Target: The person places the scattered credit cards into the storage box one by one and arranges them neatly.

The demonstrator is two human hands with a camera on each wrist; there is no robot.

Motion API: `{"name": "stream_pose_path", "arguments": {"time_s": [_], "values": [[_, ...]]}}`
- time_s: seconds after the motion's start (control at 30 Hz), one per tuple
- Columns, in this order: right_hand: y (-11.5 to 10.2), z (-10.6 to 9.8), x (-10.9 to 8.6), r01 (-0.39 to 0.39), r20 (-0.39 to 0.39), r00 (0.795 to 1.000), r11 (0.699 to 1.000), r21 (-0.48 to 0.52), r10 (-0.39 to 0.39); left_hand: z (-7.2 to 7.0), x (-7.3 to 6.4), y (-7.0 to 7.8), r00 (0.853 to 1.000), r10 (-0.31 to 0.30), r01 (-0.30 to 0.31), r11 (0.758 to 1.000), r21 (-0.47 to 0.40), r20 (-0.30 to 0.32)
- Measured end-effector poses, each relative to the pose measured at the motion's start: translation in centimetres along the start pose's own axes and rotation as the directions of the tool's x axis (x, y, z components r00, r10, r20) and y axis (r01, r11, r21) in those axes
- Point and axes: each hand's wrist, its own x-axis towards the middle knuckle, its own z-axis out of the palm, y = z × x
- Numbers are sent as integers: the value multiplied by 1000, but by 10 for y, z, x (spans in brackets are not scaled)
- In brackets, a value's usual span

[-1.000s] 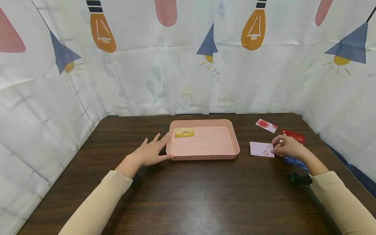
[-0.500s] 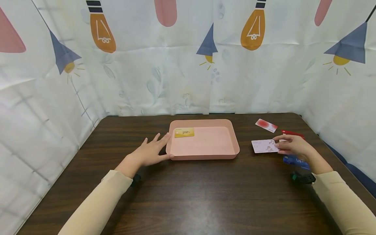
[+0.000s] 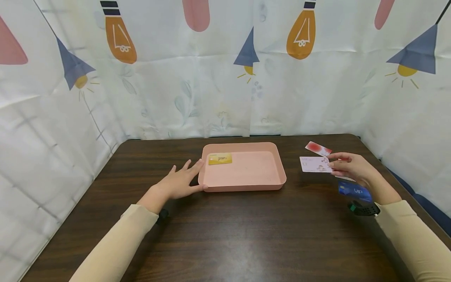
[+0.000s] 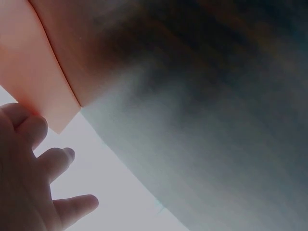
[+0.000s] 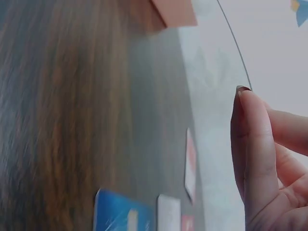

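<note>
Lilac card [image 3: 314, 164] has risen near the far right corner of the tabletop [image 3: 225, 231].
I have the right hand [image 3: 354, 170] pinching it; the left hand [image 3: 179, 184], fingers spread, touches the left edge of the tray [image 3: 243, 188] (yellow card [image 3: 220, 158] inside).

Tray [image 3: 250, 168]: on bench [image 3: 232, 223]
Inner card [image 3: 220, 158]: in tray, back left
Held card [image 3: 314, 164]: right of tray, in my right hand [image 3: 356, 170]

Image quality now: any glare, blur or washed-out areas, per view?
Head: mostly sharp, pale glare on the tabletop toward the bottom edge; left wrist: tabletop blurred, curtain washed out behind the shaded left hand; right wrist: blue card soft, right hand crisper.
</note>
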Motion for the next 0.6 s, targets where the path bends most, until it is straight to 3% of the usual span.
{"name": "stream_pose_path", "arguments": {"time_s": [0.1,0.43,0.6], "values": [[-7,7,1,21,3,1000,1000,-6,-21,0,0,0,1000,0,0,1000,1,0],[-21,33,8,22,62,998,988,153,-32,2,0,-1,1000,-1,1,1000,19,-5],[-23,46,15,26,78,996,992,125,-36,3,1,-2,1000,1,0,1000,23,-8]]}}
